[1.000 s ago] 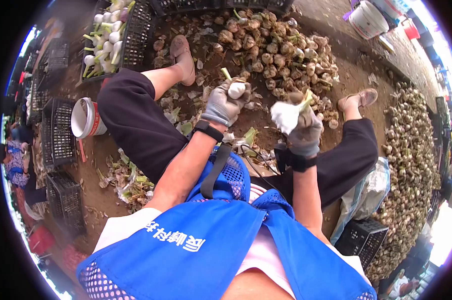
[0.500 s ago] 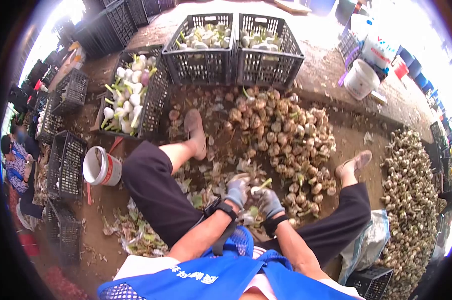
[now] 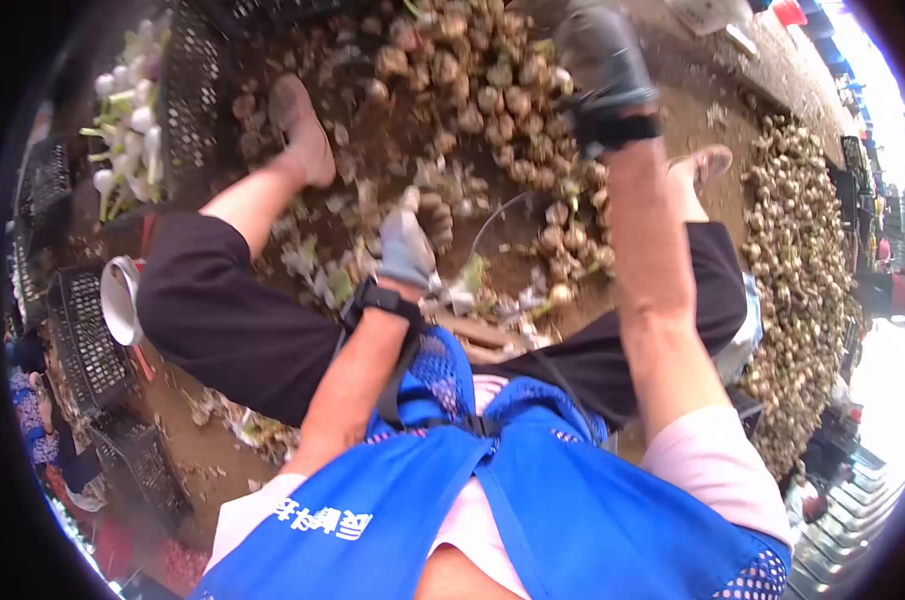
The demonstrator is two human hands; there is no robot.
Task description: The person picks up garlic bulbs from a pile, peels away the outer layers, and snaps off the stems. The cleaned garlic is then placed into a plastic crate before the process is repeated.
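My left hand [image 3: 411, 243], in a grey glove with a black wrist strap, hangs above loose garlic skins and leaves [image 3: 323, 262] between my legs. Its fingers are curled in, and whatever they may hold is hidden. My right hand [image 3: 601, 62], also gloved, is raised and stretched far forward, smeared by motion, so its fingers do not show clearly. It covers the right part of a pile of untrimmed garlic bulbs [image 3: 493, 95]. A thin curved line, perhaps a cord [image 3: 495, 215], shows right of my left hand.
A black crate [image 3: 191, 100] with cleaned white garlic [image 3: 133, 135] stands at upper left. Below it are a white bucket [image 3: 121, 300] and another black crate [image 3: 88, 335]. A long garlic heap [image 3: 798, 270] lies at right. Another person [image 3: 35, 415] sits far left.
My hands have parted: the right went far up and forward, the left slightly left. The stemmed garlic between them no longer shows. The view has tilted down, dropping the back crates from sight.
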